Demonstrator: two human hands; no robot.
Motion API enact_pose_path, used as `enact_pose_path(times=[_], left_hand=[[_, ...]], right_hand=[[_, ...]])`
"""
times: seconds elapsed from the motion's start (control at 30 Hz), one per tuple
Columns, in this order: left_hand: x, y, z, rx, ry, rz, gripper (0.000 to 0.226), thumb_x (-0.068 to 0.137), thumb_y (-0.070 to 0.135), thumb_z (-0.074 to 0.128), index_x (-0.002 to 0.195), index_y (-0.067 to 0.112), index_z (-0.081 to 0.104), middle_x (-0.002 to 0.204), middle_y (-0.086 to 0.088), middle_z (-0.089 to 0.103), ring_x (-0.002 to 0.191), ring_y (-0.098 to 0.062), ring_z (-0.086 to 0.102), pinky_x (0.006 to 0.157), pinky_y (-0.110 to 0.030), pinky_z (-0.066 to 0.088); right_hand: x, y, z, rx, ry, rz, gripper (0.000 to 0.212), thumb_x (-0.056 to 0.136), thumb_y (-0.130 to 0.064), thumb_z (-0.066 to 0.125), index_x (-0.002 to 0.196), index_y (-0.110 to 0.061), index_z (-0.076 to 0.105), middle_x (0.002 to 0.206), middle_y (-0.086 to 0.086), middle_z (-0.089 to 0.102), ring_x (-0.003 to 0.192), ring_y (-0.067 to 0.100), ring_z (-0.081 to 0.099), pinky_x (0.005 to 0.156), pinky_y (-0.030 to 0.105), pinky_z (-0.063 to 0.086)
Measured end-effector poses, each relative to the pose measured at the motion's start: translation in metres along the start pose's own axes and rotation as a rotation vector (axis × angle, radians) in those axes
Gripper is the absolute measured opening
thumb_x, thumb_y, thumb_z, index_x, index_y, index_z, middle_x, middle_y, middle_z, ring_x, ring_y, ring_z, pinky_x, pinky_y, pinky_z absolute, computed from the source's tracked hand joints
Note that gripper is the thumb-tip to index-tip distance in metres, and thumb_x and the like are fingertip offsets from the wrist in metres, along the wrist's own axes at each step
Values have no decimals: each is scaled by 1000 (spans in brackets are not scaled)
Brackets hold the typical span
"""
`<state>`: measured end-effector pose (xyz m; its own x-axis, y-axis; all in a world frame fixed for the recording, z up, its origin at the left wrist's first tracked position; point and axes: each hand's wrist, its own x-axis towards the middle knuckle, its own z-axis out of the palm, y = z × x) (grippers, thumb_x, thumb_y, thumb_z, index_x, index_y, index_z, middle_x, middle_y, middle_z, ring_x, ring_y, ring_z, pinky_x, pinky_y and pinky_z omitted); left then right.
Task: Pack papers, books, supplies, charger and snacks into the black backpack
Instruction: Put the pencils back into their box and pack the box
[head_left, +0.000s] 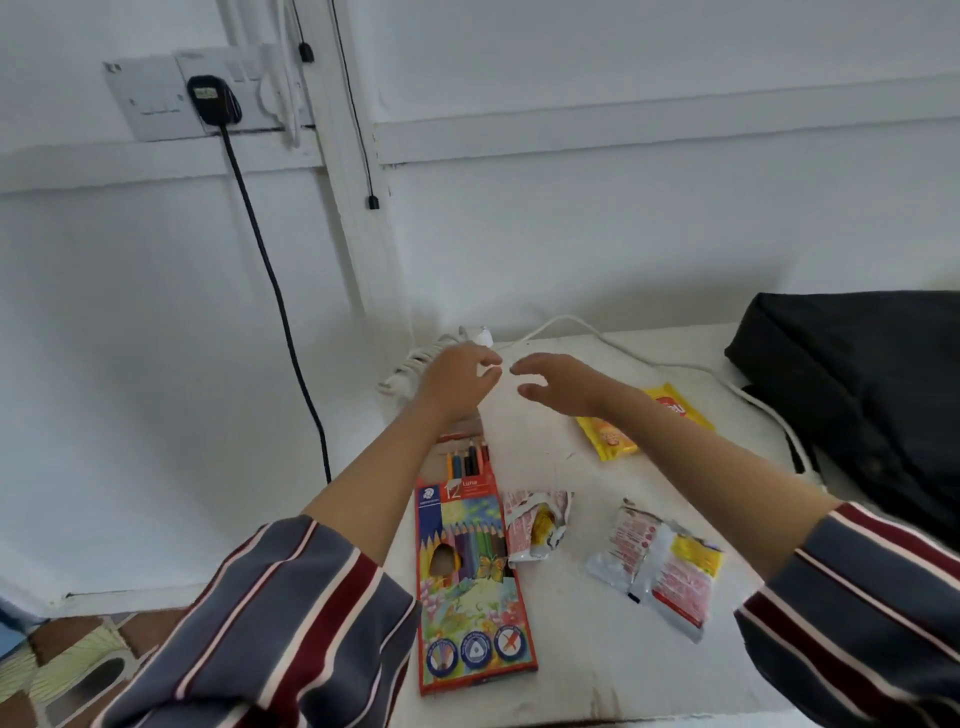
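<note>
Left grip (457, 379) and right grip (561, 384) apart, empty, by the charger (413, 364) at the tabletop (571, 675) edge; tugging its trailing cable (571, 321) could drop it.

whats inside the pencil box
Coloured pencils stick out of the open far end of the pencil box; its card front hides their lengths, so the count cannot be seen.

The left hand (457, 382) covers most of the coiled charger (413, 362), and whether its fingertips pinch the cable cannot be told. Just behind the right hand (558, 382), the forearm hides the middle of the yellow packet (612, 442). Right of both hands, the backpack (852, 395) is cut off at the edge. The left forearm hides a corner of the pencil box (470, 587).
</note>
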<state>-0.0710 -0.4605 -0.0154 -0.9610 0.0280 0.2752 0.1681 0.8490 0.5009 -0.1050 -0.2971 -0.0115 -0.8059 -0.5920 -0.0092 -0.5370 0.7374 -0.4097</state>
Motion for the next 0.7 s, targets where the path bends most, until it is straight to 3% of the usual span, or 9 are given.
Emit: enact_pose_path(times=[0.2,0.33,0.5,0.7], left_hand=[[40,79,29,168,-134,123,33,93,27,52,123,16,58,126,-2,59,118,-20,51,93,-32,41],[56,151,54,187,-158,244,34,93,26,52,126,17,56,128,-2,58,118,-21,51,93,-34,42],[72,255,101,165,-183,363,35,91,25,55,126,18,56,128,-3,57,117,-23,52,94,-36,42],[83,372,173,135,-249,447,38,91,28,56,128,20,54,130,-1,56,118,-20,52,96,-37,44]], right_hand=[[-39,62,-59,-174,94,153,39,99,-18,38,137,-12,44,148,3,38,135,21,35,109,31,25],[-86,109,-100,-189,116,261,40,100,-19,38,139,-12,41,149,3,35,135,21,34,110,32,25],[-164,171,-150,-153,178,335,37,97,-13,42,133,-9,49,140,6,47,129,24,43,107,33,32],[-253,261,-196,-185,225,411,43,95,-12,46,137,-8,44,145,7,41,134,21,36,107,26,25]])
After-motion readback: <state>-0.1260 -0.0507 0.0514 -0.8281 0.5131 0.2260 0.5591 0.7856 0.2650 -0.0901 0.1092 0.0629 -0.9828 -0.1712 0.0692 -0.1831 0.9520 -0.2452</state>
